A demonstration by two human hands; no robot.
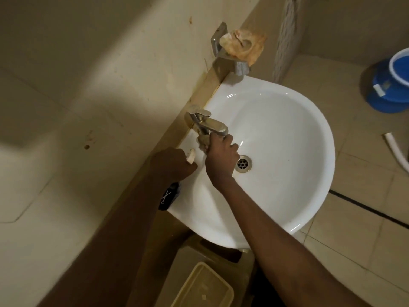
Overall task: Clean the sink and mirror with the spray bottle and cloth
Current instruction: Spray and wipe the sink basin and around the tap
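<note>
A dim, beige-tiled bathroom fills the frame, wall at the left and floor tiles at the right, with a pale yellow slatted plastic basket point(202, 289) on the floor at the bottom centre, nearest the viewer. Above it the round white ceramic sink point(287, 173) takes the middle of the frame. At its left rim the left hand point(172, 165) is curled around a dark bottle with a white scissors mark point(168, 197) — likely the spray bottle, though its nozzle is hidden; a pale tip pokes out beside the knuckles. Just right of it, the right hand point(221, 160) is clenched on a small pale wadded cloth point(203, 144), pressing it against the base of the brushed-steel lever tap point(207, 124), left of the metal drain point(244, 163). The cloth sits bunched at the fingertips, mostly covered by the hand. The risk, as I judge it: rubbing hard under the lever could knock it up and start water running, or the small wad could slip loose and slide toward the drain. Farther off, a steel wall-mounted soap holder with a crumpled tan rag point(243, 47) sits at upper centre, and a blue plastic bucket point(391, 85) stands at the right edge. No mirror is in view.
</note>
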